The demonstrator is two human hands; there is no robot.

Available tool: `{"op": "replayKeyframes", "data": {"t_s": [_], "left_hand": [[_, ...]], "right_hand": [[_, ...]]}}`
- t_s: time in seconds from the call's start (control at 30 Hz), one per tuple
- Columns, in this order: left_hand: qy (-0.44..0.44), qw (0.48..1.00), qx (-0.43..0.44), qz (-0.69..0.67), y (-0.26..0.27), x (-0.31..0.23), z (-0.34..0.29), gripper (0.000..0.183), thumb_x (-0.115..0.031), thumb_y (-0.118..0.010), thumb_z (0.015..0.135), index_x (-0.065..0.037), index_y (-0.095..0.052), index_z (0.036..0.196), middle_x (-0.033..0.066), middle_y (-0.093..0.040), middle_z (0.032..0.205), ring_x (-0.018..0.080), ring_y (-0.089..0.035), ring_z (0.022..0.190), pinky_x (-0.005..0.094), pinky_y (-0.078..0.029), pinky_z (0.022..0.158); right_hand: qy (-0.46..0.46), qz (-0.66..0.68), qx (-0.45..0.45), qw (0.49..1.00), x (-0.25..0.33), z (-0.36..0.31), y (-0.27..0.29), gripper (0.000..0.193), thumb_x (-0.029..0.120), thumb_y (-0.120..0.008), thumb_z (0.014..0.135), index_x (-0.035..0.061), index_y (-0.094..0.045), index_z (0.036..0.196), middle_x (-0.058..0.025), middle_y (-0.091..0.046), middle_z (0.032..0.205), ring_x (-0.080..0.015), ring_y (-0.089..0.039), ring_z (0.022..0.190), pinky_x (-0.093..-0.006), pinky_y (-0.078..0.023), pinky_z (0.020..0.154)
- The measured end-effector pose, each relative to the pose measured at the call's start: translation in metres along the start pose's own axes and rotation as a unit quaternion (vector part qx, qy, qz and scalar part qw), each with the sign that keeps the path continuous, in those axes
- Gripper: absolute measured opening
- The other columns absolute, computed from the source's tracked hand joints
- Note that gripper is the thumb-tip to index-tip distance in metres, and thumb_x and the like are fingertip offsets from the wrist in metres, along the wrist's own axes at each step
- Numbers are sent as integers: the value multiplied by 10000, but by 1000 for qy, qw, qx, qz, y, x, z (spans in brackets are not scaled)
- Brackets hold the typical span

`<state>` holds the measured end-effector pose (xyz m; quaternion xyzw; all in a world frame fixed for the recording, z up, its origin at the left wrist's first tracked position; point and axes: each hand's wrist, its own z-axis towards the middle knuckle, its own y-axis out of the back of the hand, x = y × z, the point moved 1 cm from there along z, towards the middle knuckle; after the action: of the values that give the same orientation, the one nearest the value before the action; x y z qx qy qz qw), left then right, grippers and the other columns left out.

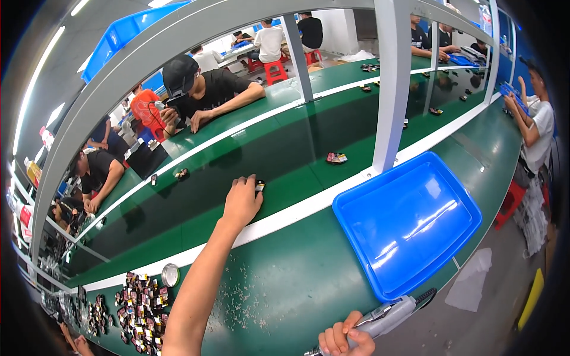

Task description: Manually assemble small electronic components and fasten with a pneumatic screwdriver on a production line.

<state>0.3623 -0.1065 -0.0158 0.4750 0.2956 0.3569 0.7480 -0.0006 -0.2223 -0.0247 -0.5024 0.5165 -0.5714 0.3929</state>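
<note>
My left hand (242,200) reaches over the dark conveyor belt (285,173), palm down. Its fingers close on a small black part with a pale and yellow label (260,186), which shows beside the fingertips and is partly hidden. At the bottom of the view, my right hand (346,339) is wrapped round a grey electric screwdriver (386,317), its metal tip to the lower left and a coiled black cord at the other end. Left of my left forearm lies a heap of small labelled parts (142,311).
A blue tray (409,228) rests on the green bench by a white post (389,89). Beside the heap is a round metal tin (170,275). Small pale bits (246,296) are scattered on the bench. More parts (336,158) lie along the belt. Several people sit around it.
</note>
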Motion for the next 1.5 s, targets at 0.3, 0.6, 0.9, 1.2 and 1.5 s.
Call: {"op": "replayKeyframes", "data": {"t_s": [0.3,0.6,0.9,1.2,1.5], "left_hand": [[-20,996,-29,-82,-1,18,-4,404,-118,-642,802,65,-574,1156,201,-599,1128,355,-547,1067,403,-449,935],[48,986,-47,-152,0,30,-14,400,-63,-634,763,51,-609,1145,192,-615,1098,357,-548,1063,403,-448,943],[-213,937,78,-267,102,-73,-138,472,28,-614,734,21,-562,1204,181,-572,1165,361,-547,1088,395,-457,933],[-248,911,173,-280,128,-116,-291,499,53,-638,685,50,-574,1180,165,-554,1247,352,-562,1110,398,-511,888],[-190,937,111,-271,126,-122,-298,399,42,-644,678,83,-616,1074,184,-603,1163,324,-592,1058,371,-555,774]], "right_hand": [[3,-8,-14,1000,-2,0,-5,128,185,-547,900,70,-493,917,-20,-357,566,-141,-350,493,-292,-354,509],[19,-16,-32,999,-7,-5,-4,112,170,-524,895,62,-518,924,-11,-347,558,-132,-345,488,-288,-360,506],[-3,-51,70,996,11,-11,13,112,181,-517,878,78,-474,875,-5,-376,513,-125,-396,455,-308,-389,529],[-65,-40,93,993,-5,-43,14,92,162,-498,892,72,-480,890,-13,-422,528,-133,-414,449,-313,-400,540],[-70,-119,49,989,-35,-64,4,72,139,-482,868,72,-478,893,-11,-395,513,-138,-405,437,-312,-411,536]]}}
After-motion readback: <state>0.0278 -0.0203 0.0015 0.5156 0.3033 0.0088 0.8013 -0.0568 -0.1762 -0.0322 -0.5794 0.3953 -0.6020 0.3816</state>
